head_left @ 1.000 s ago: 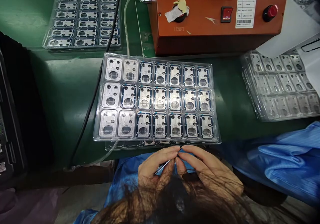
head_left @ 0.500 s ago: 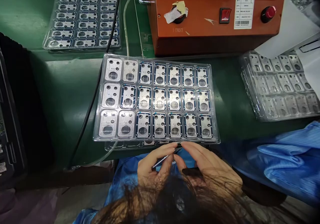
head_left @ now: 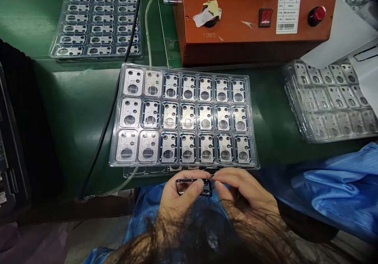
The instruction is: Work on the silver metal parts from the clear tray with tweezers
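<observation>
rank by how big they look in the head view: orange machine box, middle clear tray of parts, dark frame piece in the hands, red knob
1. orange machine box, though cut off at the top
2. clear tray
3. dark frame piece, held by the left hand and touched by the right hand; nearest the camera
4. red knob

the orange machine (head_left: 251,20) bears a white barcode label (head_left: 288,14), its print too small to read; stamped letters (head_left: 210,34) below the taped knob (head_left: 206,17) are illegible.
</observation>
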`<state>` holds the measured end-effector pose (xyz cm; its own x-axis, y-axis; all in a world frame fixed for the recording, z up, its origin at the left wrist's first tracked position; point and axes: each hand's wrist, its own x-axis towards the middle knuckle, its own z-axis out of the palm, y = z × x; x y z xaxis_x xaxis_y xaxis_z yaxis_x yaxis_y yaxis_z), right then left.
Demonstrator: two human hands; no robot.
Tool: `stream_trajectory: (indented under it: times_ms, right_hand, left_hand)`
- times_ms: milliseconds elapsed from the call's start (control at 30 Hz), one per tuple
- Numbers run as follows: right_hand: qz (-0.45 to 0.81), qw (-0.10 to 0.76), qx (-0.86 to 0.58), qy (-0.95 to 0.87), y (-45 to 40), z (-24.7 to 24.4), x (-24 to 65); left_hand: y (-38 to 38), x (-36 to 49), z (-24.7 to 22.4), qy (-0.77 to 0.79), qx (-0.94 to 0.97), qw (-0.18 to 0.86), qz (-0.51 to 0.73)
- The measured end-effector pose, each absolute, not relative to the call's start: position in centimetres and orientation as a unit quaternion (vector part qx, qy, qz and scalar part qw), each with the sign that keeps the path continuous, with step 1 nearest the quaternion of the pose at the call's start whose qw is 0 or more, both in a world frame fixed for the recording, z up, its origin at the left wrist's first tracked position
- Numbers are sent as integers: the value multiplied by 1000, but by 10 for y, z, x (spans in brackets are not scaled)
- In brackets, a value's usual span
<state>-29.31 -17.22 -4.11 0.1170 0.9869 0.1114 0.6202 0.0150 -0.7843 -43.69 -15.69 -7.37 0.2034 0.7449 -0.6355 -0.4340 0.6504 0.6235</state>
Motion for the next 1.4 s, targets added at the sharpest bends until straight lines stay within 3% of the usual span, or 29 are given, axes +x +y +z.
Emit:
stream_trajectory:
  times_ms: [333,633,800,1400]
  right_hand:
    - [306,373,-645,-593,-169,-40,-295]
    - [275,408,-634,-597,-173,-38,-291]
    - [298,387,-640,-594,-180,-44,-292]
    - [336,381,-643,-573,-189,-56,-303]
  left_hand:
    - [-158,-434,-77,488,180,749,411]
    - [-155,-432,-58,504,63,777,371]
    - [-151,-430,-50,517,7,766,382]
    - [-160,-431,-58,560,104,687,451]
